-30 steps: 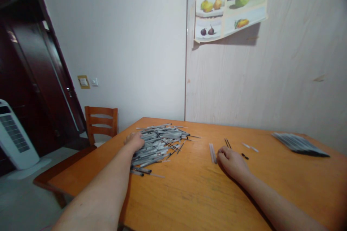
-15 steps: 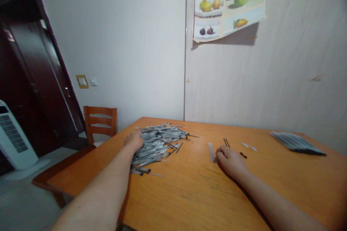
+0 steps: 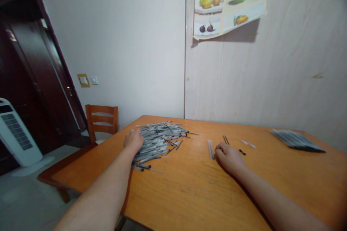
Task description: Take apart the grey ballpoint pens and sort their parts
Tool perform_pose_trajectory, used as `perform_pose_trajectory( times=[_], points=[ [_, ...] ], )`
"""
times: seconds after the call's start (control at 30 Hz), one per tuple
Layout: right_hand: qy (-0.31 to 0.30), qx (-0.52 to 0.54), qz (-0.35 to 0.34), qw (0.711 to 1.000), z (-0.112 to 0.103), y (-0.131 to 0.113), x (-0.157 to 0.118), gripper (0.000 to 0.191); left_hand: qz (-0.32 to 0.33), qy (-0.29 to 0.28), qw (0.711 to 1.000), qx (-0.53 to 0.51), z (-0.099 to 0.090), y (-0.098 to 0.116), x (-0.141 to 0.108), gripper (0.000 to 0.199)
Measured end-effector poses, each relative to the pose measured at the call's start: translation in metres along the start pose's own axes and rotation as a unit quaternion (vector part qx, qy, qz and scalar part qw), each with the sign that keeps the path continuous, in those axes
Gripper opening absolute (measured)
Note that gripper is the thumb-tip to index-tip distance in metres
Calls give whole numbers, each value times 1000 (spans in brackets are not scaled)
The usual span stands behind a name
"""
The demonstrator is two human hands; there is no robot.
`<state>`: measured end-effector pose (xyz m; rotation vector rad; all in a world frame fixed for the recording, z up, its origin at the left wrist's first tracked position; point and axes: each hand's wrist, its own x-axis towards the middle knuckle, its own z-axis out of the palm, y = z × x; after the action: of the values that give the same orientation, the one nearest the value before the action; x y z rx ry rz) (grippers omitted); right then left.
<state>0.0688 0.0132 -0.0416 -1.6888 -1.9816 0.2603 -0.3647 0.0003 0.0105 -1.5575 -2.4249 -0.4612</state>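
Observation:
My left hand [image 3: 133, 139] rests at the left edge of a big heap of pen parts [image 3: 157, 142], grey-white barrels with dark ends. Its fingers bend down against the heap and their tips are hidden. On the right, my right hand [image 3: 229, 157] lies on the table with its fingers curled closed; what they hold, if anything, is hidden. Just left of it, clear pen barrels [image 3: 210, 149] lie side by side. Beyond it are two thin dark refills [image 3: 226, 139]. Small black pieces [image 3: 242, 152] and short whitish pieces [image 3: 248, 143] lie to its right.
A flat stack of clear, dark-ended pens [image 3: 296, 140] lies at the right of the wooden table [image 3: 173, 195]. A few stray pens [image 3: 141, 167] sit at the heap's near side. Behind the table's left corner stands a wooden chair [image 3: 102, 120]; a white wall rises behind.
The view has shifted slightly. Both hands stay in nearly the same places, the left at the heap and the right beside the clear barrels. Nothing has visibly been picked up or put down.

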Motion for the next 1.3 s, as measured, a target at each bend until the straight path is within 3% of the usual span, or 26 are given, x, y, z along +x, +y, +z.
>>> perform_pose_trajectory(
  times=[0.33,0.6,0.9,1.07,1.3],
  points=[
    [0,-4,7,1000,2,1,1,22,40,46,998,9,-14,33,-14,32],
    [1,-8,4,1000,-1,-4,0,21,77,26,997,-5,-12,103,-40,29],
    [2,0,13,1000,-2,-5,-1,21,109,-51,992,-30,-5,174,-77,34],
    [2,2,15,1000,-2,-6,-1,20,107,-80,991,-26,3,191,-91,35],
    [-9,6,17,1000,-5,-8,-2,22,89,-104,990,-19,11,197,-104,37]
  ],
)
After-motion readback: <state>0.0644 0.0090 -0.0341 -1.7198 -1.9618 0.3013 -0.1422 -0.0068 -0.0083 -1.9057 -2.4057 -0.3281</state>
